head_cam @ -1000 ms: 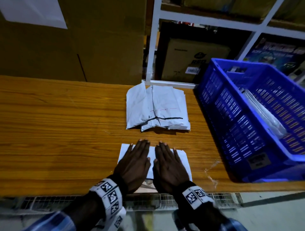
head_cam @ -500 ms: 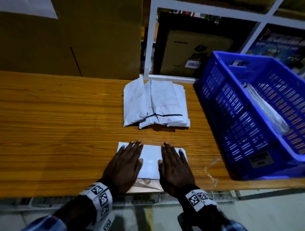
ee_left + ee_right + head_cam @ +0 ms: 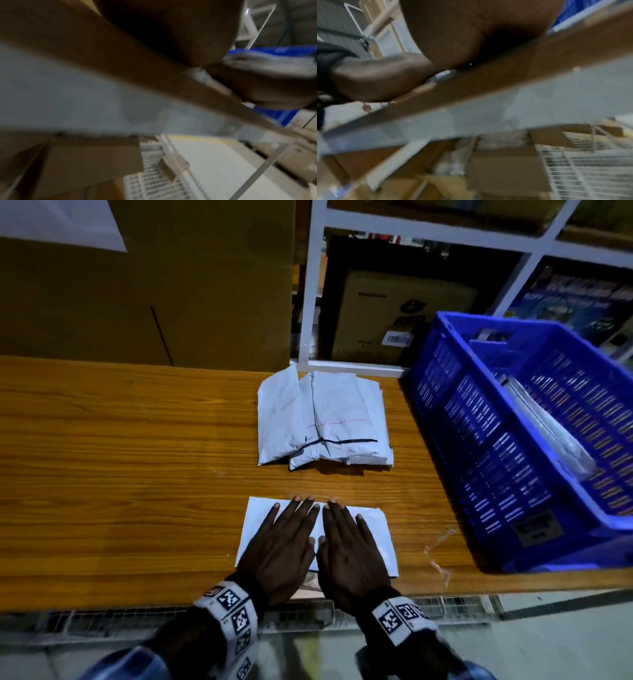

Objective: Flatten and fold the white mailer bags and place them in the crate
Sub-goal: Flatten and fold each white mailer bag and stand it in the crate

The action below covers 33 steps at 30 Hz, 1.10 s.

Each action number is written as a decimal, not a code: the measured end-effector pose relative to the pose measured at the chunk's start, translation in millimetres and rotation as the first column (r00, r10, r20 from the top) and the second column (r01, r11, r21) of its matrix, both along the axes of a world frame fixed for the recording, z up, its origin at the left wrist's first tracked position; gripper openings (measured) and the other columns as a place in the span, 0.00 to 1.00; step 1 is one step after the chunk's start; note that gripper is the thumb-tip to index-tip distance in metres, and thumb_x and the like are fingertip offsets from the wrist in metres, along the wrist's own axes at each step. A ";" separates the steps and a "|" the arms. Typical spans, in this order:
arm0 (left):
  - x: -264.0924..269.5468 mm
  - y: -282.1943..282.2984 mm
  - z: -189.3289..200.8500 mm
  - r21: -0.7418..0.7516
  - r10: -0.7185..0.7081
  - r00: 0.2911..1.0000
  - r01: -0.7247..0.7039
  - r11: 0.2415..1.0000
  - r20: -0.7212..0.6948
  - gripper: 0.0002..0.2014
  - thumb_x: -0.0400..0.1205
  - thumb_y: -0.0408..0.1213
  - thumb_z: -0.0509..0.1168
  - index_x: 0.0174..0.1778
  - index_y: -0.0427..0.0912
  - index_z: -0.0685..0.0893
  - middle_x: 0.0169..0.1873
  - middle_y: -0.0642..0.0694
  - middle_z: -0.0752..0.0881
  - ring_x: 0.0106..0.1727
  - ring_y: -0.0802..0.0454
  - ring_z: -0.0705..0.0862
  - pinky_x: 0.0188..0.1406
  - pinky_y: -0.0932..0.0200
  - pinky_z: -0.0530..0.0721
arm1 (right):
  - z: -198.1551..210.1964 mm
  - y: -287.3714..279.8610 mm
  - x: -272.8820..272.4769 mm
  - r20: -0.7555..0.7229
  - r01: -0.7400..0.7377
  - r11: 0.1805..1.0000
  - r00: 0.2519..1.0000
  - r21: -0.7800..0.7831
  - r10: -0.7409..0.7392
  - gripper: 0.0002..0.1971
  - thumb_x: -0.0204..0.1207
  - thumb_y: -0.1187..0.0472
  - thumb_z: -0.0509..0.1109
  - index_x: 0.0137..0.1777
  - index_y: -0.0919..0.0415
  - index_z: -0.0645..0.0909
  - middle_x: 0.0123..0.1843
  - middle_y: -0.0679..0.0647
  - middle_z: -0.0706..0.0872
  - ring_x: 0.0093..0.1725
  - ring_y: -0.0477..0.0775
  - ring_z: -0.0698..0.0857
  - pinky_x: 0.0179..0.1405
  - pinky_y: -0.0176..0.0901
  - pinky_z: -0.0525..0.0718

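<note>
A white mailer bag lies flat near the front edge of the wooden table. My left hand and right hand press down on it side by side, palms flat and fingers straight. A heap of other white mailer bags sits further back on the table. The blue crate stands at the right with a folded white bag inside. Both wrist views are blurred and show only a palm heel at the table's edge.
Large cardboard boxes stand behind the table at the left. A white shelf frame with boxes rises at the back. A scrap of clear plastic lies by the crate. A wire rack sits below the table front.
Both hands slid back together toward the middle of the flat bag after spreading apart half a second ago. The bag stays in place.
</note>
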State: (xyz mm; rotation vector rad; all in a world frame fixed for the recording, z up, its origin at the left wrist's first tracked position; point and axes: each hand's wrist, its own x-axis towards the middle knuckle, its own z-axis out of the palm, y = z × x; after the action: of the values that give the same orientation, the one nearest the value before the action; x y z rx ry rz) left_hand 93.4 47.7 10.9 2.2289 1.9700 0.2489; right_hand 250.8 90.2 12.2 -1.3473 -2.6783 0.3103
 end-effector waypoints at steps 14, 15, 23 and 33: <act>-100.6 -43.1 -2.5 -0.010 -0.001 1.000 0.001 1.000 -0.005 0.39 0.84 0.67 0.40 0.86 0.43 0.51 0.84 0.49 0.50 0.85 0.52 0.50 0.81 0.58 0.42 | 2.1 9.8 109.9 0.024 0.043 0.998 0.999 0.039 -0.044 0.33 0.88 0.43 0.38 0.84 0.64 0.58 0.85 0.57 0.54 0.84 0.60 0.58 0.81 0.50 0.48; -99.4 -45.4 0.0 0.018 -0.046 0.999 0.046 0.999 0.010 0.40 0.84 0.67 0.45 0.85 0.42 0.53 0.84 0.48 0.53 0.85 0.52 0.52 0.81 0.58 0.44 | 4.2 4.3 107.4 -0.003 -0.031 0.998 0.999 0.046 0.031 0.32 0.88 0.42 0.41 0.85 0.62 0.55 0.86 0.56 0.52 0.85 0.57 0.54 0.81 0.48 0.48; -80.0 -32.6 9.9 0.258 -0.332 0.939 0.343 0.903 -0.087 0.31 0.76 0.45 0.63 0.75 0.35 0.75 0.73 0.40 0.77 0.74 0.44 0.75 0.79 0.53 0.62 | 4.7 -8.0 74.9 0.029 -0.192 0.968 0.981 0.159 0.190 0.33 0.75 0.56 0.65 0.81 0.66 0.66 0.80 0.62 0.71 0.79 0.61 0.70 0.73 0.60 0.74; -88.7 -13.1 51.4 0.346 -0.201 0.922 0.079 0.935 0.331 0.26 0.66 0.19 0.71 0.59 0.44 0.89 0.56 0.48 0.89 0.57 0.51 0.88 0.57 0.64 0.82 | 55.5 -2.6 71.1 -0.055 -0.044 0.987 0.997 0.157 0.053 0.27 0.65 0.50 0.60 0.61 0.60 0.86 0.54 0.58 0.91 0.47 0.60 0.91 0.31 0.48 0.89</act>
State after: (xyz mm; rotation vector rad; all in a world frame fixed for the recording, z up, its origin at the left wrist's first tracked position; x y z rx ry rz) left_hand 4.7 34.6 62.4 2.2879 1.6570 0.9576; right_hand 321.9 87.6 67.7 -1.2111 -2.6280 0.1402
